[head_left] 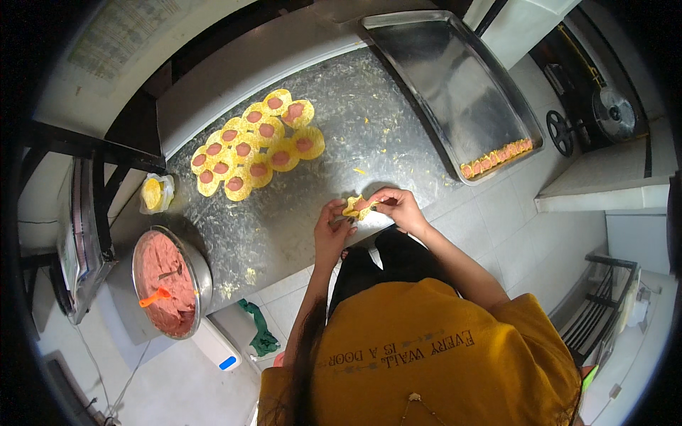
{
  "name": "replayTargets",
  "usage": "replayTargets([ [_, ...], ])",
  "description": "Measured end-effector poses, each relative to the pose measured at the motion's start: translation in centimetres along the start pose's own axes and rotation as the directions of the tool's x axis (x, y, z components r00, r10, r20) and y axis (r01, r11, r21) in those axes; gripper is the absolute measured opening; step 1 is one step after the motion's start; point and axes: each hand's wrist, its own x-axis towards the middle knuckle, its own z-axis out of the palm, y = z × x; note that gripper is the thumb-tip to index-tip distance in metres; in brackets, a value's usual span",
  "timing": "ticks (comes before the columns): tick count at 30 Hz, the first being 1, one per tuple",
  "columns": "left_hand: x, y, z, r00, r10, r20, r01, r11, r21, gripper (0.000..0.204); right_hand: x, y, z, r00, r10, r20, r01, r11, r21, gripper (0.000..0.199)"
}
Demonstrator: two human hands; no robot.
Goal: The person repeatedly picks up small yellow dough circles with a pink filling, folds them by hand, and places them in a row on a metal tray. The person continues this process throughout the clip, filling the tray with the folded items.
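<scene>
Head view: left hand [331, 215] and right hand [399, 206] pinching yellow wrapper [357, 206].

filled yellow wrappers on tabletop [256, 150]: 14 | baking tray [455, 78]: 1 | filling bowl [202, 273]: 1 | orange spatula [154, 297]: 1

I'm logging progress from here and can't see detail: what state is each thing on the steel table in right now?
Wrapper in hands: filled, being folded by both hands.
Left hand: gripping the wrapper.
Right hand: pinching the wrapper's edge.
Flat wrappers: open, each topped with pink filling, overlapping.
Metal bowl: nearly full of pink filling, orange spoon stuck in.
Steel tray: mostly bare, one row of finished pieces at its near edge.
Wrapper stack: unfilled.
</scene>
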Motion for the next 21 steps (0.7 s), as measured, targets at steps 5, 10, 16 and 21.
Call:
replayTargets([
  [5,1.4,-2.6,-1.0,0.982,0.180,0.051,-0.186,0.911,0.368,0.019,0.0,-0.4,0.1,0.993,-0.069,0.092,0.088,0.971,-0.221,0.028],
  [10,1.2,-1.7,-0.1,0.873,0.447,0.197,-0.468,0.648,0.601,0.011,-0.7,-1.4,0.8,0.932,-0.315,0.179,0.361,0.752,-0.551,0.041],
  [16,0.3,-0.2,0.2,0.928,0.296,0.227,-0.370,0.646,0.667,0.019,-0.6,-2.7,0.5,0.906,-0.332,0.263,0.424,0.716,-0.555,0.038],
  [21,0.1,-0.3,0.3,0.918,0.310,0.247,-0.394,0.634,0.666,0.028,-0.8,-1.4,1.0,0.907,-0.321,0.271,0.420,0.678,-0.603,0.030],
])
